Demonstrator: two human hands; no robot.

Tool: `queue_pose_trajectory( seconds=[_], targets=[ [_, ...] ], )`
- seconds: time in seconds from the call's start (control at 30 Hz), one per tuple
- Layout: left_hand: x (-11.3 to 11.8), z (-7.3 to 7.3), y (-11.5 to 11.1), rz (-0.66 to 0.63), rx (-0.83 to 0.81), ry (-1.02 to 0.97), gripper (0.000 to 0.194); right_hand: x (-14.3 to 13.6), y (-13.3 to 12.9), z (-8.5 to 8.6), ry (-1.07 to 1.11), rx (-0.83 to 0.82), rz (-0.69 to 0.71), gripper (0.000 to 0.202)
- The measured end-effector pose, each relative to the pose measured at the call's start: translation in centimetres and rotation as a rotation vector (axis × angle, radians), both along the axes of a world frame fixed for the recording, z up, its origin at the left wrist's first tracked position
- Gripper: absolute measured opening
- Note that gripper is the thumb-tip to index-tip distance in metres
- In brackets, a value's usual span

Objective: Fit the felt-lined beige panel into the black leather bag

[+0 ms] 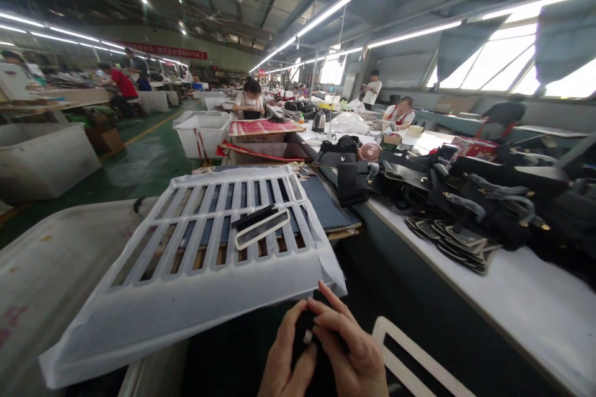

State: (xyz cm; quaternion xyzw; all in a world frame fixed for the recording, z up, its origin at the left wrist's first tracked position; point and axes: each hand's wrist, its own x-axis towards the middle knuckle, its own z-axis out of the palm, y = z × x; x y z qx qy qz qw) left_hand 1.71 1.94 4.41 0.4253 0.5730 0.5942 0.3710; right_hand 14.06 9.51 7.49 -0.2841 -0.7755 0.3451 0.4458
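Pinching a small black piece (307, 332), both hands' fingers (326, 316) clamped on it, slatted white plastic tray (205, 260) beside.

Both hands meet low in the view, held close together. The left hand (284, 360) curls inward with its thumb forward. The right hand (354, 353) lies over it, fingers (328, 310) bent and pinching.

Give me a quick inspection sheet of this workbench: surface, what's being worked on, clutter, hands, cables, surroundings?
Surface: white slotted tray in front, long white table at right.
Job's things: small black piece held between both hands.
Clutter: black strip and white-edged frame on the tray; black bags, small pink fan.
Hands: left hand and right hand both grip the piece.
Cables: nothing seen.
Surroundings: factory hall, people at benches, white bins.
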Motion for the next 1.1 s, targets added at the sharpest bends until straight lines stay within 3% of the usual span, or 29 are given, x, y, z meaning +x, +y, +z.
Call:
queue_pose_trajectory(
  seconds=[0.27,0.37,0.47,0.7,0.97,1.1],
  targets=[
    [0.2,0.5,0.0,-0.008,0.009,-0.019,0.045,-1.4,-0.5,-0.5,0.104,-0.357,-0.058,0.013],
    [-0.1,0.9,0.0,-0.006,-0.019,-0.067,0.045,-1.3,-0.2,-0.7,0.145,-0.481,-0.135,0.032],
    [-0.6,0.7,-0.1,0.034,-0.069,-0.125,0.046,-0.9,-0.9,-1.9,0.215,-0.59,-0.172,0.046],
    [-1.4,-1.0,-0.1,0.021,-0.106,-0.111,0.05,-1.3,-4.2,-5.9,0.162,-0.551,-0.391,0.057],
    [-0.7,0.5,-0.2,0.125,-0.147,-0.076,0.047,-0.9,-4.7,-3.3,0.128,-0.645,-0.295,0.052],
    [-0.7,-0.3,-0.5,0.094,-0.186,-0.11,0.049,0.0,-4.8,-4.3,0.099,-0.664,-0.222,0.05]
  ],
)
